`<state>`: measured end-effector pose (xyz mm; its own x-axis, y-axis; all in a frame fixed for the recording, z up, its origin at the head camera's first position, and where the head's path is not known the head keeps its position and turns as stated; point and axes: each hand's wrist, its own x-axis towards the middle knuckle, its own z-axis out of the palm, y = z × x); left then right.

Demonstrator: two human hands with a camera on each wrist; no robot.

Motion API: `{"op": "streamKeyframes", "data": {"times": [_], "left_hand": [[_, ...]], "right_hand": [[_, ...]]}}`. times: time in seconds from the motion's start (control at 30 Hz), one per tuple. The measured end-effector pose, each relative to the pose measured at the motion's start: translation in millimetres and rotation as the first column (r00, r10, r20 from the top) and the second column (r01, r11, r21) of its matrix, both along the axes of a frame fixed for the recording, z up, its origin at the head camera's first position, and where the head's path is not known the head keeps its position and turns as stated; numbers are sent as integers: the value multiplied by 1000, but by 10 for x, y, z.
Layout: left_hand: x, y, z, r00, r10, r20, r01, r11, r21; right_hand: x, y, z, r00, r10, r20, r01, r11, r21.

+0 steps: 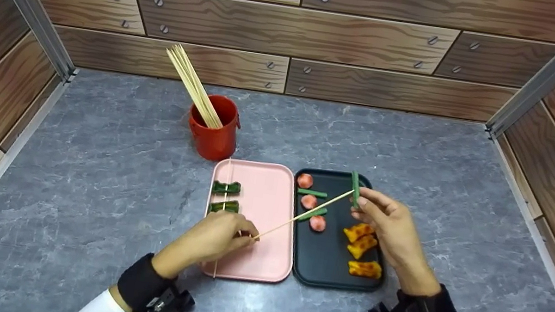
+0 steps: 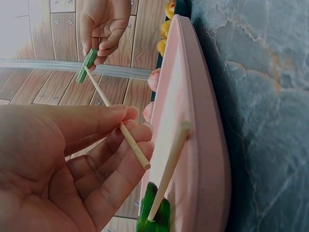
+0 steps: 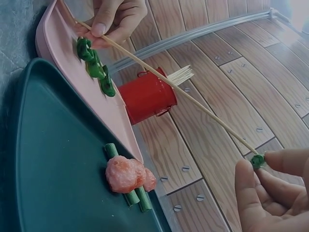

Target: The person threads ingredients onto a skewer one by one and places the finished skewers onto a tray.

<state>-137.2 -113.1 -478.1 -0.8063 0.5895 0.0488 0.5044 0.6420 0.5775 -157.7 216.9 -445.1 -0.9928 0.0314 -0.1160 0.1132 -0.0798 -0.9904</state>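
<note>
My right hand [image 1: 390, 228] is pinching a green stalk [image 1: 355, 188] between thumb and fingers; my left hand [image 1: 221, 236] is pinching a skewer [image 1: 295, 218] near its blunt end, its far tip meeting the stalk. Pink tray [image 1: 264, 187], under my left, is holding a second skewer [image 1: 225, 197] through green pieces [image 1: 234, 188]; dark tray [image 1: 321, 270] alongside is holding pink balls [image 1: 317, 223], more stalks [image 1: 312, 193], yellow pieces [image 1: 365, 269]. Red bucket [image 1: 216, 142] behind is holding bundled skewers [image 1: 190, 81].

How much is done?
Looks done: a wooden skewer through green pieces on the pink rectangular tray. In hand: another skewer in the left hand meets a green stick in the right hand. Probably remaining: pink balls, green sticks, yellow pieces on the dark rectangular tray.
</note>
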Motion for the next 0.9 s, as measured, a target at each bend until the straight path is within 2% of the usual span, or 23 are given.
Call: {"op": "streamKeyframes", "data": {"times": [0.6,0.9], "left_hand": [[-1,-6,3,1000,2,-3,-2,1000,8],[8,-23,23,1000,-10,-25,11,1000,11]], "right_hand": [[6,-12,-19,999,-32,6,32,999,-31],[-9,10,-42,999,36,5,-36,999,22]]}}
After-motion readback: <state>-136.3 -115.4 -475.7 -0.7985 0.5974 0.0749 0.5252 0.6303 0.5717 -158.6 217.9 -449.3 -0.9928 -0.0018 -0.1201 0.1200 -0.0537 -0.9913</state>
